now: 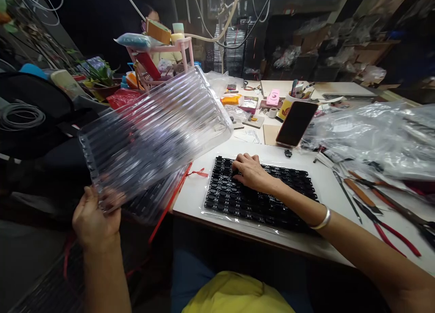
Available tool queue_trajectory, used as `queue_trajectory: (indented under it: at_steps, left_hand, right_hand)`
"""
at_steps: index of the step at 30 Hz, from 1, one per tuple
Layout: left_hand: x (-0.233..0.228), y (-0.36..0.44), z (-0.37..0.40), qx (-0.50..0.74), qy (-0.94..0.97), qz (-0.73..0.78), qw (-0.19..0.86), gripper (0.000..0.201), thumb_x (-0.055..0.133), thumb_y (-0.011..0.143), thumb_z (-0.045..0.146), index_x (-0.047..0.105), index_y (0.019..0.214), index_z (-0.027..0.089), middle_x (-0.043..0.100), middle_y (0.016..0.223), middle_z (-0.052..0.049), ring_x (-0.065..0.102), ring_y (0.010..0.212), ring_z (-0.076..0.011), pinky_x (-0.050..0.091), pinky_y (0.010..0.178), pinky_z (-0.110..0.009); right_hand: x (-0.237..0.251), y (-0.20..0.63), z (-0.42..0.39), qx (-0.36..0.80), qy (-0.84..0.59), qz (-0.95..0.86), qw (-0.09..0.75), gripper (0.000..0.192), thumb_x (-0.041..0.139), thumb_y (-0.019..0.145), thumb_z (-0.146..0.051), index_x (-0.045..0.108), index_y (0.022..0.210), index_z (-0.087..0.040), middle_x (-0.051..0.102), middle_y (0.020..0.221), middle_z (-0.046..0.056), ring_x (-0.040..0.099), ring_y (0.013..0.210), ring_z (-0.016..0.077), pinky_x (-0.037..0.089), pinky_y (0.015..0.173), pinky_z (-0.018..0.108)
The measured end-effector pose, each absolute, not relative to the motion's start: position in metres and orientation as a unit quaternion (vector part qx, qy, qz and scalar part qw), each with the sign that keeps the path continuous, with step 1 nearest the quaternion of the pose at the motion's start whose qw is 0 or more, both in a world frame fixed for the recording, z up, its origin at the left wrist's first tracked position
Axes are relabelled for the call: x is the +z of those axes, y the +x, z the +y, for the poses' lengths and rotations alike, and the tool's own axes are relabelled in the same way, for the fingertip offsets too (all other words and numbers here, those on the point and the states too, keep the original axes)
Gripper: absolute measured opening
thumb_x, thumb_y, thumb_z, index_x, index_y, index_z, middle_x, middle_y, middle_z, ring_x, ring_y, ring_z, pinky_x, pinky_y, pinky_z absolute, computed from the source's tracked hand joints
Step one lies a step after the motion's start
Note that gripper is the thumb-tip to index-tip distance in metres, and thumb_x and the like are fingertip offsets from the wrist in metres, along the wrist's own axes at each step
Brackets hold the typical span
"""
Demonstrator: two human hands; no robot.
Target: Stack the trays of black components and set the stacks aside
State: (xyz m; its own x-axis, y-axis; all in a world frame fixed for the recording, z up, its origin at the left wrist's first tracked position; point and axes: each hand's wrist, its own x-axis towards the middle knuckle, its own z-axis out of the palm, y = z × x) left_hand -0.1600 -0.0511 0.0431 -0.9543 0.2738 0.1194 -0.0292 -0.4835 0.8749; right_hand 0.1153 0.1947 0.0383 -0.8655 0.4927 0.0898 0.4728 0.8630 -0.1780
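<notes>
Right now my left hand (93, 217) pinches one corner of a clear ribbed plastic tray (152, 136), thumb on top and fingers curled beneath, and holds it tilted up in the air, off the near-left edge of the white tabletop (306, 168). Its far corner reaches over the tabletop; its near end hangs over my lap side, above a dark stack that I cannot make out clearly. My right hand (249, 170) lies palm down with the fingers loosely curled, fingertips pressing on a flat tray of small black parts (251, 199) that sits on the tabletop near its front edge, to the right of the raised tray. A silver bangle (322, 220) circles that wrist. Beyond the black parts, a dark smartphone (296, 123) leans upright, just beside a yellow cup of pens (288, 105). To the right of the black parts lie red-handled pliers (387, 229) and other tools, with crumpled clear plastic bags (374, 131) behind them. Another person sits at the far end, behind a pink rack (170, 50).
</notes>
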Motion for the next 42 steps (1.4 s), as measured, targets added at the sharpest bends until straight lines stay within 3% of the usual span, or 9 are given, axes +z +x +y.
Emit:
queue_trajectory:
  at_steps: [7,11,17,22,28,32,37,42]
  left_hand:
    - [0.046,-0.159,-0.052,0.85,0.129,0.501,0.099,0.017,0.063,0.079,0.027,0.064,0.081,0.011,0.055,0.074,-0.003,0.044,0.056,-0.0098,0.038,0.043,-0.021]
    - [0.046,-0.158,-0.052,0.857,0.125,0.487,0.111,0.017,0.059,0.081,0.025,0.065,0.084,0.01,0.055,0.077,-0.004,0.04,0.054,-0.0087,0.036,0.042,-0.021]
    - [0.044,-0.161,-0.052,0.862,0.115,0.481,0.112,0.015,0.058,0.083,0.023,0.065,0.083,0.011,0.057,0.083,-0.006,0.044,0.058,-0.0104,0.041,0.047,-0.023]
    - [0.043,-0.161,-0.052,0.865,0.125,0.475,0.106,0.015,0.059,0.082,0.024,0.064,0.082,0.01,0.057,0.08,-0.005,0.045,0.057,-0.0099,0.039,0.044,-0.021]
    - [0.043,-0.16,-0.053,0.85,0.134,0.496,0.116,0.022,0.059,0.083,0.031,0.065,0.087,0.01,0.053,0.064,0.0,0.043,0.052,-0.0096,0.043,0.046,-0.022]
    - [0.044,-0.16,-0.053,0.858,0.133,0.482,0.122,0.021,0.06,0.082,0.028,0.066,0.087,0.009,0.053,0.067,-0.001,0.042,0.053,-0.0083,0.04,0.044,-0.019]
    - [0.045,-0.16,-0.052,0.866,0.129,0.467,0.128,0.019,0.054,0.086,0.023,0.066,0.086,0.009,0.051,0.065,-0.001,0.041,0.052,-0.0074,0.037,0.043,-0.017]
    - [0.044,-0.161,-0.052,0.856,0.125,0.486,0.122,0.027,0.043,0.091,0.02,0.067,0.089,0.009,0.05,0.057,0.0,0.042,0.05,-0.0085,0.04,0.044,-0.018]
  right_hand:
    - [0.037,0.104,0.187,0.108,-0.215,-0.969,0.055,0.04,0.043,0.076,0.0,0.071,0.091,-0.023,0.056,0.099,0.01,0.045,0.093,0.0233,0.027,0.075,0.036]
    - [0.034,0.098,0.182,0.109,-0.212,-0.969,0.059,0.039,0.041,0.074,0.0,0.072,0.084,-0.021,0.055,0.097,0.011,0.043,0.094,0.0242,0.026,0.075,0.038]
    - [0.039,0.088,0.172,0.129,-0.2,-0.97,0.06,0.045,0.04,0.075,0.001,0.071,0.098,-0.023,0.056,0.101,0.01,0.043,0.094,0.0225,0.028,0.076,0.036]
    - [0.038,0.081,0.166,0.132,-0.188,-0.972,0.057,0.039,0.04,0.078,-0.001,0.071,0.09,-0.021,0.056,0.099,0.009,0.043,0.095,0.0226,0.028,0.078,0.037]
    - [0.045,0.077,0.18,0.133,-0.239,-0.959,0.072,0.039,0.038,0.08,-0.001,0.069,0.097,-0.018,0.055,0.1,0.011,0.043,0.097,0.0238,0.027,0.077,0.037]
    - [0.039,0.074,0.181,0.135,-0.237,-0.96,0.063,0.038,0.04,0.08,-0.001,0.071,0.093,-0.02,0.055,0.099,0.01,0.043,0.098,0.0232,0.027,0.077,0.037]
    - [0.031,0.072,0.179,0.133,-0.223,-0.964,0.056,0.036,0.042,0.077,-0.002,0.071,0.088,-0.019,0.056,0.099,0.01,0.043,0.098,0.0233,0.026,0.077,0.037]
    - [0.044,0.071,0.196,0.137,-0.251,-0.956,0.072,0.042,0.039,0.078,-0.001,0.071,0.097,-0.021,0.057,0.101,0.01,0.044,0.095,0.0229,0.026,0.078,0.037]
